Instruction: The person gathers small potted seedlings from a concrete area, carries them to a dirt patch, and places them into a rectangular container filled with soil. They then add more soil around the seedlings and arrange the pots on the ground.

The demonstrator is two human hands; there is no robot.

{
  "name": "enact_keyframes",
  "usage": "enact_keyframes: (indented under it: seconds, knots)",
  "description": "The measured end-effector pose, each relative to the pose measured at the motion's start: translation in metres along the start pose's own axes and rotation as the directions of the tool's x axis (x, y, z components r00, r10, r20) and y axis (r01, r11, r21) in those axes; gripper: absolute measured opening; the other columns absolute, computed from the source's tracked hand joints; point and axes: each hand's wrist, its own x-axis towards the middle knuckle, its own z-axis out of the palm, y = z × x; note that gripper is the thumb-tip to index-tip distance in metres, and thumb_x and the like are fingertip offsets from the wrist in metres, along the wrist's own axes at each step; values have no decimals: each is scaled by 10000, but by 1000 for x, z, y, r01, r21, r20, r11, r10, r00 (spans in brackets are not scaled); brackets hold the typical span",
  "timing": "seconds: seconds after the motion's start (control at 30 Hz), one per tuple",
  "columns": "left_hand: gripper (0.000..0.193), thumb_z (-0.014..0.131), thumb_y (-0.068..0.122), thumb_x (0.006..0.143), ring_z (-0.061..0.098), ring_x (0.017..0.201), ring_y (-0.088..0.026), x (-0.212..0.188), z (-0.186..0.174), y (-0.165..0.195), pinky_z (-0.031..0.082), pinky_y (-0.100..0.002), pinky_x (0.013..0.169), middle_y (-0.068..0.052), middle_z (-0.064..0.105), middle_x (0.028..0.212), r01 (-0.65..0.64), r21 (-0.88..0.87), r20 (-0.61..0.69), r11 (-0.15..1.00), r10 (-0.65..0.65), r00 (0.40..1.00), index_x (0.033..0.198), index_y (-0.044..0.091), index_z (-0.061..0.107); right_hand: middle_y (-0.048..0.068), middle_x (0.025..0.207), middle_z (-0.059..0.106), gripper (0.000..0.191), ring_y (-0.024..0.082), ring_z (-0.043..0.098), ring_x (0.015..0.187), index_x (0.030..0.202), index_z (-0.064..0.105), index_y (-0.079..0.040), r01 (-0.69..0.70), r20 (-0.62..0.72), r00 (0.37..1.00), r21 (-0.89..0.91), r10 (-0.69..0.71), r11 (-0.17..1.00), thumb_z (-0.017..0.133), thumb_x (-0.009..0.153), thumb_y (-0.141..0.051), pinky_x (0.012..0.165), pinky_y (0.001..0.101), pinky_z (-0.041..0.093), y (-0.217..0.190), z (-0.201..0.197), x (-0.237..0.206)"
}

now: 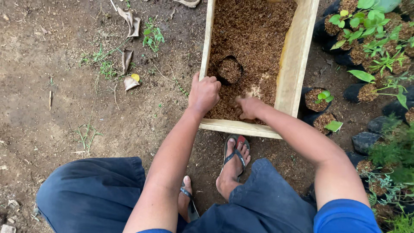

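Note:
A long wooden box (pixel 294 60) filled with brown husk-like growing medium (pixel 254 39) lies on the ground in front of me. A small black planting bag (pixel 230 70), filled with the same medium, stands inside the box. My left hand (pixel 203 92) rests with curled fingers on the medium just below and left of the bag, near the box's left wall. My right hand (pixel 249 108) is pressed down into the medium at the near end of the box, fingers partly buried.
Bare soil with dry leaves and small weeds (pixel 152 36) spreads to the left. Several black bags with seedlings (pixel 321 98) stand right of the box, with leafy plants (pixel 371 26) beyond. My sandalled feet (pixel 235 159) sit just below the box's near edge.

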Motion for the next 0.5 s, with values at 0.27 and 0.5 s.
enact_keyframes:
  seconds: [0.27,0.5]
  knots:
    - [188,632,-10,833,662,793,-178,-1,-2,-1,400,-523,1081,-9,644,750,-9,-11,-35,1000,9,999,758,135,725,146,1495,554,569,289,535,1387,1388,617,-95,191,97,967,332,-235,924,621,940,-445,1172,526,403,33,-15,14]
    - [206,619,-5,896,651,793,-154,2,0,-1,382,-524,1139,6,642,762,38,12,83,999,-39,996,796,146,718,377,1339,617,624,342,653,1140,1325,557,85,142,-36,973,871,-227,471,467,1094,-488,1010,470,494,51,-64,-3]
